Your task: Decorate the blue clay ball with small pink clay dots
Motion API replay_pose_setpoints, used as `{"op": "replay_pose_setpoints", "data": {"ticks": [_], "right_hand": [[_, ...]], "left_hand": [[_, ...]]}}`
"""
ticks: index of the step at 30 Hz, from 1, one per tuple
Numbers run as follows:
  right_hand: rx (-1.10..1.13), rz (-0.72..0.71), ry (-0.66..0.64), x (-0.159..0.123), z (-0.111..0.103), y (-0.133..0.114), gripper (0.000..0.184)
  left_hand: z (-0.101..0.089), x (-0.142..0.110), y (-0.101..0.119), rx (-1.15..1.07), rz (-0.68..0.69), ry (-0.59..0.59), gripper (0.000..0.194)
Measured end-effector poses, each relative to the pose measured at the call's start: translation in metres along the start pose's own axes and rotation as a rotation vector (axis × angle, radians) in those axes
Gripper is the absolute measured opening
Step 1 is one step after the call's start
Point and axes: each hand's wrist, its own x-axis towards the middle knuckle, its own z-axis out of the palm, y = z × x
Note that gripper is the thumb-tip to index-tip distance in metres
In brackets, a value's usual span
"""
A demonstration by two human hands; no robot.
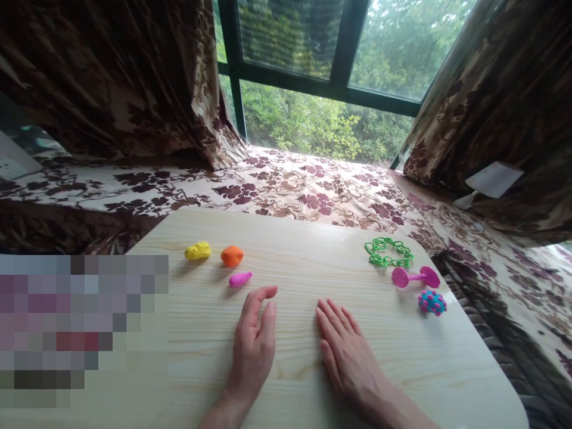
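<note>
My left hand [255,336] rests on its side on the table, fingers curved and apart from the thumb, holding nothing. Just beyond it lies a small pink clay piece, tapered at one end [240,279]. Behind that are an orange lump [232,256] with pointed ends and a yellow lump [197,251]. My right hand [342,345] lies flat, palm down, fingers stretched out, touching only the tabletop. Away to its right sit a blue ball with pink knobs [432,303], a magenta dumbbell shape [415,277] and a ring of green chain links [389,252].
The pale wooden table [295,250] has rounded corners. Beyond it, a floral cloth [313,185] covers the ledge below a window [322,107]. Patterned curtains [134,71] hang on both sides. A white lamp [494,179] stands at the right. Pixelation hides the lower left.
</note>
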Motion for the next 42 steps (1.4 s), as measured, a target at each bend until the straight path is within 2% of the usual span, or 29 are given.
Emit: {"op": "replay_pose_setpoints", "data": {"ticks": [2, 4, 7, 9, 11, 13, 16, 18, 20, 21, 23, 25, 27, 29, 31, 33, 35, 37, 39, 42], "right_hand": [[-0.029, -0.048, -0.006, -0.021, 0.004, -0.008, 0.055], [-0.019, -0.091, -0.001, -0.016, 0.007, -0.018, 0.057], [0.033, -0.062, 0.041, 0.031, 0.007, -0.026, 0.051], [0.06, 0.037, 0.078, 0.067, 0.005, -0.022, 0.047], [0.077, 0.11, 0.086, 0.085, 0.001, -0.012, 0.047], [0.074, 0.11, 0.074, 0.075, -0.002, -0.001, 0.046], [0.024, 0.041, 0.047, 0.022, 0.0, 0.007, 0.046], [-0.022, 0.002, 0.046, -0.014, 0.003, 0.001, 0.051], [-0.038, -0.081, 0.054, -0.03, 0.006, -0.012, 0.054], [-0.033, -0.111, 0.052, -0.027, 0.007, -0.02, 0.055], [-0.004, -0.123, 0.048, -0.002, 0.007, -0.032, 0.053], [0.027, -0.068, 0.089, 0.039, 0.004, -0.038, 0.048], [0.047, 0.049, 0.111, 0.075, 0.0, -0.034, 0.049], [0.057, 0.123, 0.109, 0.089, -0.004, -0.024, 0.052], [0.044, 0.117, 0.09, 0.074, -0.003, -0.013, 0.05], [0.005, 0.061, 0.065, 0.039, 0.0, -0.006, 0.047], [-0.044, 0.028, 0.062, 0.001, 0.004, -0.006, 0.05], [-0.07, -0.015, 0.072, -0.021, 0.008, -0.015, 0.055], [-0.058, -0.076, 0.056, -0.016, 0.01, -0.026, 0.057], [-0.005, -0.08, 0.041, 0.031, 0.009, -0.034, 0.051]], "left_hand": [[0.0, 0.0, 0.0, 0.001, 0.007, -0.004, 0.022], [-0.001, 0.0, 0.001, 0.006, 0.011, 0.0, 0.022], [-0.001, 0.001, 0.001, 0.014, 0.003, 0.023, 0.022], [-0.001, 0.001, 0.001, 0.016, 0.003, 0.03, 0.022], [-0.001, 0.001, 0.001, 0.012, 0.01, 0.028, 0.022], [-0.001, 0.001, 0.001, 0.005, 0.016, 0.022, 0.022], [-0.002, 0.0, 0.003, 0.005, 0.014, 0.01, 0.022], [-0.002, 0.0, 0.004, 0.007, 0.012, 0.0, 0.022], [-0.003, 0.0, 0.004, 0.002, 0.012, -0.008, 0.022], [-0.003, 0.0, 0.004, -0.002, 0.011, -0.008, 0.022], [-0.003, 0.0, 0.004, -0.011, 0.004, 0.009, 0.023], [-0.003, 0.0, 0.004, -0.022, 0.0, 0.036, 0.023], [-0.003, 0.0, 0.005, -0.027, 0.002, 0.053, 0.022], [-0.004, 0.0, 0.006, -0.024, 0.005, 0.056, 0.022], [-0.005, -0.001, 0.007, -0.021, 0.005, 0.051, 0.022], [-0.006, -0.001, 0.007, -0.025, 0.001, 0.044, 0.022], [-0.006, -0.001, 0.006, -0.037, -0.01, 0.028, 0.023], [-0.007, -0.001, 0.006, -0.047, -0.02, 0.016, 0.023], [-0.007, -0.001, 0.006, -0.049, -0.026, 0.014, 0.023], [-0.007, -0.002, 0.007, -0.055, -0.03, 0.036, 0.022]]}}
